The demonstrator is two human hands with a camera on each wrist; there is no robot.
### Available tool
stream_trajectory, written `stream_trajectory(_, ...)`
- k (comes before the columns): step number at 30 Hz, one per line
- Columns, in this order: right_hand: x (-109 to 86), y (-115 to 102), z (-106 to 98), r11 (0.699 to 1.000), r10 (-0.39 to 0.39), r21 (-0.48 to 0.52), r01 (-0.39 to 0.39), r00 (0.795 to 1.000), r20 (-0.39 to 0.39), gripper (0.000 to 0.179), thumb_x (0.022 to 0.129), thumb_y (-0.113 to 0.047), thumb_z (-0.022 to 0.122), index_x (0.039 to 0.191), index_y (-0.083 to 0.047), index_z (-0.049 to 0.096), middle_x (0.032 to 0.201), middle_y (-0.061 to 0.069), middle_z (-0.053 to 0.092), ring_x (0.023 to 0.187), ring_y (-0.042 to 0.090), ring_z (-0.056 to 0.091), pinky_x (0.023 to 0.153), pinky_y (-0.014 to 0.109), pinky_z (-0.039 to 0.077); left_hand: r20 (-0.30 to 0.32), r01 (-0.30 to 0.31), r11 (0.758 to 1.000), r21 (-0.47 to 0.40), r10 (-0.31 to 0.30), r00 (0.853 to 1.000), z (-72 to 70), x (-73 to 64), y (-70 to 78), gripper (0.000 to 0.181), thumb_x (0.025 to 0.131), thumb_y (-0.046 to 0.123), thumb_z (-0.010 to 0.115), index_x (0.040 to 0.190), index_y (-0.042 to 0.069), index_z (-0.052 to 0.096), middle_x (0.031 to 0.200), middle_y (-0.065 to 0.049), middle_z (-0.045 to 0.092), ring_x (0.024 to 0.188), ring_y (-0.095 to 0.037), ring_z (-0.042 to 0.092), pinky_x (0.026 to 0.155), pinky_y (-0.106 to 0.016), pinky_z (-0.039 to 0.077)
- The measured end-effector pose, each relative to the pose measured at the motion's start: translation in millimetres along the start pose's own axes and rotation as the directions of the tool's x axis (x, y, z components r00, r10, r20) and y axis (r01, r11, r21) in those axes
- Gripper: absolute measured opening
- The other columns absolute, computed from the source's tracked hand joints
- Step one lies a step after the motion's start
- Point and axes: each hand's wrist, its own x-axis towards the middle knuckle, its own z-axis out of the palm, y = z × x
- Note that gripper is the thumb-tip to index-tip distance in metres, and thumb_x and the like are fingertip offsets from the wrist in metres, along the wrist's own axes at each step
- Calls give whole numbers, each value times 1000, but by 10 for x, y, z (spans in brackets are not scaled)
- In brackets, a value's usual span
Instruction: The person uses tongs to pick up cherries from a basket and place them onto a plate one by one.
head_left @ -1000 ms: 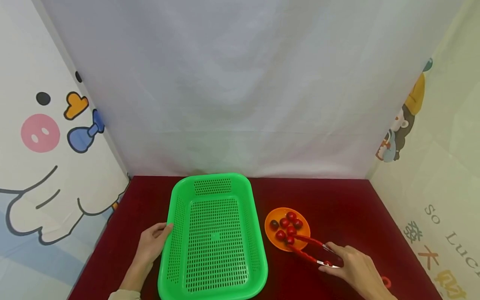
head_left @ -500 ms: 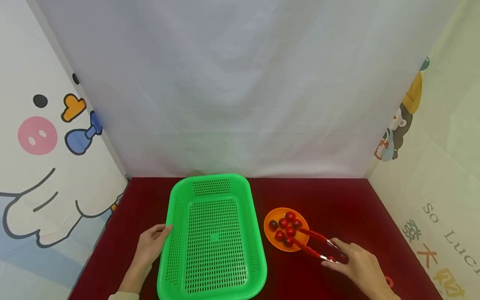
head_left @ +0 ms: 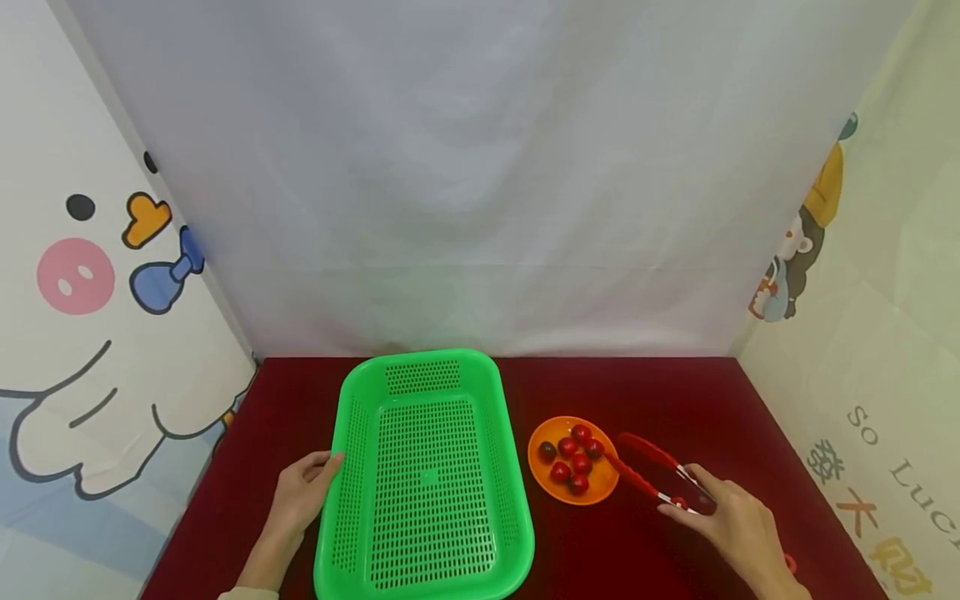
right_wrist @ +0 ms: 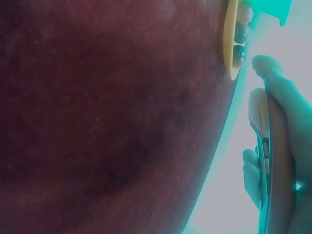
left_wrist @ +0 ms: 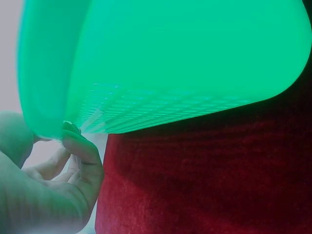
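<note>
My left hand (head_left: pixel 302 493) pinches the left rim of a green perforated plastic basket (head_left: pixel 431 477). In the left wrist view, the thumb and fingers meet at the lip of the basket (left_wrist: pixel 195 48). Red-tipped tongs (head_left: pixel 633 475) with metal arms are gripped in my right hand (head_left: pixel 738 521). Their two arms stand spread with nothing between them, the tips just right of an orange plate (head_left: pixel 602 482). Several small round red fruits (head_left: pixel 559 472) lie on that plate, one of them darker. In the right wrist view, the tongs (right_wrist: pixel 280 185) run along the fingers.
A dark red cloth (head_left: pixel 660 400) covers the table. Behind it hangs a white curtain (head_left: pixel 480 208), and printed cloth panels close off the left (head_left: pixel 75 375) and right (head_left: pixel 885 333) sides. The plate lies right of the basket.
My right hand has drawn the tongs back to the right, off the plate, and their arms have spread wider. The fruits stay on the plate. My left hand keeps its place on the basket.
</note>
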Motion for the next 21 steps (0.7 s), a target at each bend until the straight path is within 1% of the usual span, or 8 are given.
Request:
stream_trajectory(4,10,61,22,999,35,1,-35,999,-16,71,70,-51,93,123,-11,70,66,-5,49,59,13,40,49,27,35,-5,-6,1000,4,6,1000,1,1,-3,61,109,39,52,148,-6,46,139,-32,53,129,-46,50,101,-60,45)
stream_trajectory(7,7,106,44,999,52,11,-52,998,-26,69,70,-50,93,122,-13,69,64,-6,45,59,14,38,50,29,33,-6,-13,1000,7,13,1000,2,9,-7,61,109,39,52,148,-7,46,139,-32,53,129,-46,50,101,-61,45)
stream_trajectory(10,2,144,58,997,73,24,-72,997,-37,68,71,-50,93,122,-12,68,63,-6,43,59,15,38,50,31,32,-5,-8,1000,8,8,1000,3,18,-12,61,109,39,52,149,-7,45,140,-32,52,129,-47,50,101,-61,44)
stream_trajectory(15,-15,182,72,992,124,25,-123,992,-39,70,72,-53,91,120,-10,65,64,-3,42,59,16,36,50,31,30,-4,-11,1000,12,11,1000,2,24,-22,62,109,39,52,149,-7,44,141,-33,52,130,-47,49,102,-61,44)
stream_trajectory(19,-18,202,79,988,152,21,-151,987,-42,68,73,-55,89,117,-10,64,63,-3,43,57,16,36,49,30,30,-8,-15,1000,12,15,1000,1,24,-25,61,109,39,52,148,-7,45,140,-33,52,129,-47,50,101,-61,44)
stream_trajectory(21,-12,210,76,983,184,20,-183,983,-25,71,74,-58,88,119,-9,63,62,-2,44,57,16,37,49,30,31,-9,-12,1000,11,12,1000,2,24,-27,61,109,39,52,148,-7,46,139,-32,53,129,-46,50,101,-61,45)
